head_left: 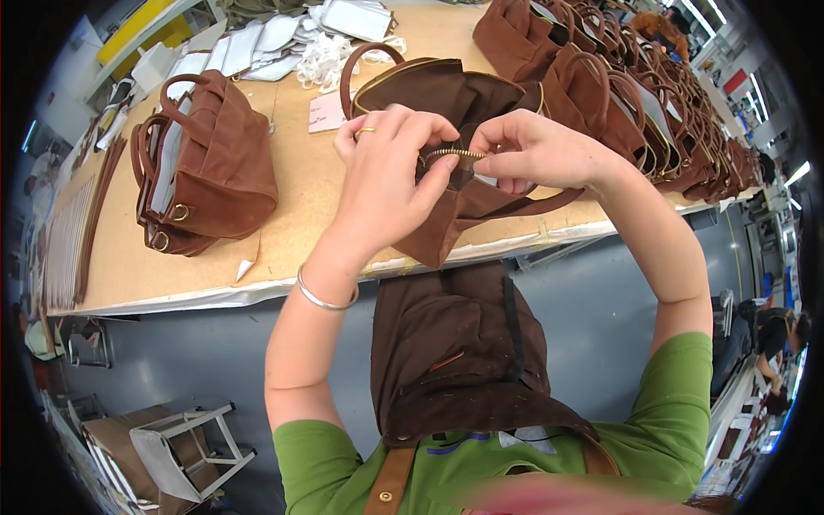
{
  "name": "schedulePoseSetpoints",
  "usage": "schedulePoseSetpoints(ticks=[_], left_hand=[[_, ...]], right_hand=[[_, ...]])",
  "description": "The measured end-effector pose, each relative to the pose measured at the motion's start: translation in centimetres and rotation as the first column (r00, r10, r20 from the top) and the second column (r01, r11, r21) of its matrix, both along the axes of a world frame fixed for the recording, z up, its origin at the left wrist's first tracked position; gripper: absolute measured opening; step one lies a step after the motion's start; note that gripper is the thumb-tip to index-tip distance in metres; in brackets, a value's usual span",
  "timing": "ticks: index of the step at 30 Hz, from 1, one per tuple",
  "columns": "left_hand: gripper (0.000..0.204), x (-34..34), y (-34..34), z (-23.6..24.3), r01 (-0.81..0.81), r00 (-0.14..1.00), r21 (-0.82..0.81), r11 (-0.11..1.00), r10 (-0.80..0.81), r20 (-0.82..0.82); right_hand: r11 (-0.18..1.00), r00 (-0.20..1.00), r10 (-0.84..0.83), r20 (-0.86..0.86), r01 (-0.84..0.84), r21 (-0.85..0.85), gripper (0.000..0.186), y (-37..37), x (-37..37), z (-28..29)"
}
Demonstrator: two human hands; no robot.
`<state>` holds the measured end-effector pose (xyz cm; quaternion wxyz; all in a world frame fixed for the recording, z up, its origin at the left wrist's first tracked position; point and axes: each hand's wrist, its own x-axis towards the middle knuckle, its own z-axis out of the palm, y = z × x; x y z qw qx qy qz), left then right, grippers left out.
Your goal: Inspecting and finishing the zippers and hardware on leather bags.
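Note:
A brown leather handbag (439,230) lies opened up at the table's front edge, its dark lining (429,93) showing. Across its mouth runs a brass-toothed zipper (455,153), bent into a small arch between my hands. My left hand (390,167) is closed at the zipper's left part, thumb and forefinger pinching its edge. Opposite it, my right hand (536,150) pinches the right part, with its other fingers curled down into the bag. Something small and white shows under the right fingers; I cannot make out what it is.
Another brown handbag (219,163) stands to the left on the wooden table (296,193). Rows of similar bags (618,103) fill the right. White pieces (279,34), tangled white cords (330,62) and a pink paper (326,113) lie at the back. A stool (184,455) is on the floor.

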<state>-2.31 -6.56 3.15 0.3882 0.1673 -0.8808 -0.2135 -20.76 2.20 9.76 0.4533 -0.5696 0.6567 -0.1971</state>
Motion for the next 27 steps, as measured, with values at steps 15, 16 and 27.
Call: schedulePoseSetpoints(ticks=[15,16,27], left_hand=[[0.011,-0.6,4.7,-4.0,-0.22,0.935,0.232,0.947,0.273,-0.226],[0.011,-0.7,4.8,-4.1,-0.218,0.936,0.233,0.948,0.271,-0.223],[0.011,-0.4,4.0,-3.8,-0.148,0.921,0.276,0.95,0.234,-0.313]], right_hand=[[0.995,0.996,0.001,-0.09,-0.01,-0.098,0.016,0.1,0.1,0.3],[0.995,0.996,0.002,-0.092,-0.011,-0.097,0.016,0.2,0.3,0.4],[0.996,0.994,-0.062,-0.085,0.057,-0.064,0.019,0.1,0.5,0.3]])
